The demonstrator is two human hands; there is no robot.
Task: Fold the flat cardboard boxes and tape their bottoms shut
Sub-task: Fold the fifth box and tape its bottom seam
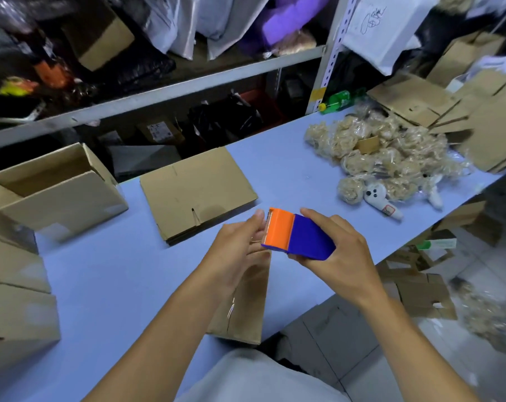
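My right hand (341, 256) grips a blue and orange tape dispenser (298, 236) above the blue table (115, 285). At the dispenser's orange cutter end, my left hand (240, 250) pinches what looks like the clear tape end. A cardboard box (243, 309) lies under my hands at the table's front edge, with a strip of clear tape along it. A flat folded box (196, 192) lies beyond my hands. An erected open box (54, 192) sits at the left.
More cardboard boxes (16, 303) stand at the far left. A pile of bagged plush toys (385, 158) and flat cardboard (455, 111) fill the table's right end. Shelves (159, 91) with packages run behind. Cardboard scraps (420, 288) lie on the floor at right.
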